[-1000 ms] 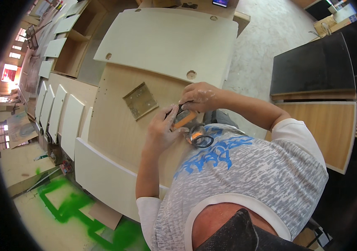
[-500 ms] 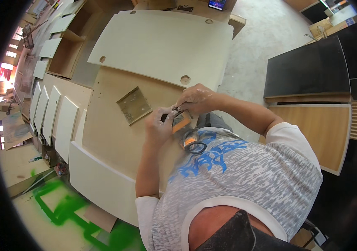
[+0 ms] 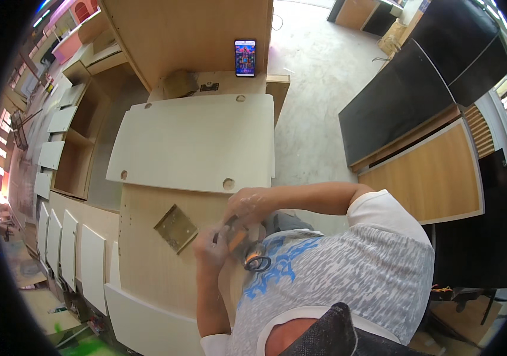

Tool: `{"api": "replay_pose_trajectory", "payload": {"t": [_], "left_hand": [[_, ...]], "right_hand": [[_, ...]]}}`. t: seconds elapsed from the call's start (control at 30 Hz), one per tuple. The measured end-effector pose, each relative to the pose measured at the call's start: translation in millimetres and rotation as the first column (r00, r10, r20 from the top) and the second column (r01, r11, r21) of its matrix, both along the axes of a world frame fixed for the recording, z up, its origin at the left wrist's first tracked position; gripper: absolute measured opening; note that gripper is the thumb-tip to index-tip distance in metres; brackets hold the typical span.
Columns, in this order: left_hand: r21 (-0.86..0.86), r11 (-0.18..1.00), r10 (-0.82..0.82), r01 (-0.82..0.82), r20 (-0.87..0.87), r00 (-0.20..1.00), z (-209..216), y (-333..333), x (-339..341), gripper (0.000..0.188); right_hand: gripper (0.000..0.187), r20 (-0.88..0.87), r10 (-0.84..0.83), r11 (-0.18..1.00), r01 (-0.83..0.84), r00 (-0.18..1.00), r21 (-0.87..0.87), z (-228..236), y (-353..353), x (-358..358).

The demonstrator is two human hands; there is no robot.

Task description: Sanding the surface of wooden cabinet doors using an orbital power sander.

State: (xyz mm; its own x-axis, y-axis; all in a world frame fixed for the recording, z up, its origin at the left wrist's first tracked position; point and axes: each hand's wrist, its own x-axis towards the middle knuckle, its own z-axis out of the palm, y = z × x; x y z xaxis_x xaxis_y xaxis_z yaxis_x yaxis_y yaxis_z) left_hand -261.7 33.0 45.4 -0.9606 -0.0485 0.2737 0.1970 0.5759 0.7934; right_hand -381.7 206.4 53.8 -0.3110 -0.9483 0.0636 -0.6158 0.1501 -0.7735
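An orange and black power tool (image 3: 237,239) is in front of my belly, above the wooden work surface; its exact kind is blurred. A black cord (image 3: 258,263) loops at its end nearest my shirt. My left hand (image 3: 210,243) is closed around its left side, thumb and fingers at a dark part along its far end. My right hand (image 3: 246,204), dusty with white powder, bends over that same end with its fingers pressed down on it. What the fingertips pinch there is hidden. Left of my hands lies a shallow square wooden tray (image 3: 175,229) with dusty marks inside.
A cream panel (image 3: 194,142) with round holes lies beyond my hands. A lit phone (image 3: 245,58) leans upright behind it. Several white panels (image 3: 93,267) stand at the left, beside an open wooden cabinet (image 3: 75,157). Black cabinets (image 3: 396,101) stand at the right.
My view has tilted up, bringing the phone and back board fully into sight. Both hands stay closed on the tool, the right one bent further over its far end.
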Motion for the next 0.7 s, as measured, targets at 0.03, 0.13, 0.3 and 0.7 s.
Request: {"api": "replay_pose_trajectory", "payload": {"t": [0.03,0.13,0.3,0.7], "left_hand": [[0.001,1.0,-0.003,0.003,-0.008,1.0,1,2,-4,0.012],[-0.022,0.998,0.052,-0.052,0.026,0.998,1,1,-4,0.01],[-0.095,0.995,-0.034,0.024,-0.102,0.994,-4,-2,-5,0.011],[-0.24,0.966,-0.101,0.094,-0.018,0.995,7,-2,-1,0.021]], "right_hand": [[0.03,0.053,-0.013,0.997,0.009,0.999,0.072,-3,-2,-4],[0.029,0.174,-0.045,0.99,0.02,0.984,0.143,4,-10,-6],[0.016,-0.088,-0.044,0.997,0.049,0.995,0.057,-11,-8,-3],[0.02,0.129,-0.167,0.967,0.188,0.977,-0.172,-18,14,10]]}}
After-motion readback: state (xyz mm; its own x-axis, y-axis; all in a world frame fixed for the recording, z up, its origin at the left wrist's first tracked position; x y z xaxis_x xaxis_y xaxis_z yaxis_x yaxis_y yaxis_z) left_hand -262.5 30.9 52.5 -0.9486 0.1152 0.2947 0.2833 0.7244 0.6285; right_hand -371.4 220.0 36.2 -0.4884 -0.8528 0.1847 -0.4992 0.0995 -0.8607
